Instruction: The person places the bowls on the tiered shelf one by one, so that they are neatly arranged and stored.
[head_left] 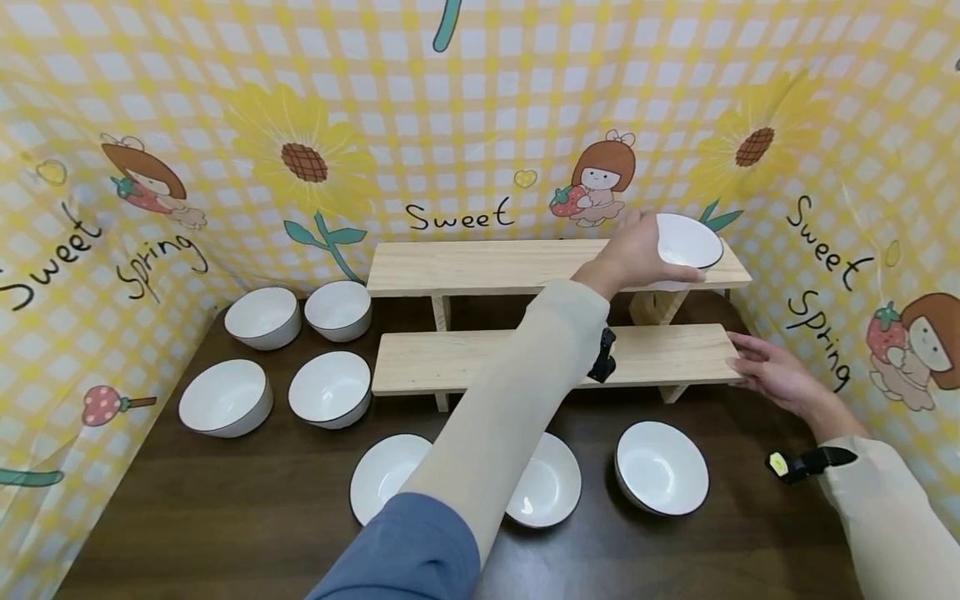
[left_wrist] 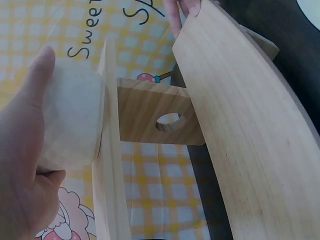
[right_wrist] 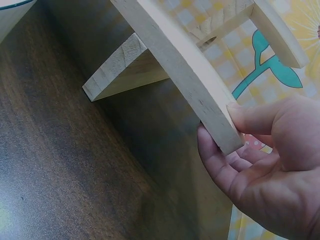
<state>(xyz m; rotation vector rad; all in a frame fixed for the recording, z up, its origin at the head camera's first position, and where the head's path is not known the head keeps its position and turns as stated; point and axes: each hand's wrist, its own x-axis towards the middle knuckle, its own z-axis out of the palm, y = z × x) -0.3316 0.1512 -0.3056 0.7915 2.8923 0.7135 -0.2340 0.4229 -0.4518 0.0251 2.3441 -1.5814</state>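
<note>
One white bowl (head_left: pixel 693 240) over the upper shelf (head_left: pixel 480 265), a second grip below!

Nearest the camera, three bowls (head_left: pixel 662 468) sat on the dark table (head_left: pixel 262 533), strung from seven round to four o'clock, the left arm (head_left: pixel 510 408) stretched across. At half past three, the right hand (head_left: pixel 776 375) pinched the end of the lower shelf (head_left: pixel 427 358), thumb above, fingers beneath: a steadying grip, by the look of it! At half past eight, four more bowls (head_left: pixel 330 387) stood beside the shelves. Farther off, at half past two, came the main action: the left hand (head_left: pixel 630 250) gripped the white bowl by its side, thumb and fingers spread around it, the bowl at the hand's three o'clock. It was at the upper shelf's right end; whether it touched the board, nobody could tell. This looked like the placing step, so the next move seemingly called for a level set-down, then a gentle release. Behind everything hung yellow checked cloth (head_left: pixel 465 100).
</note>
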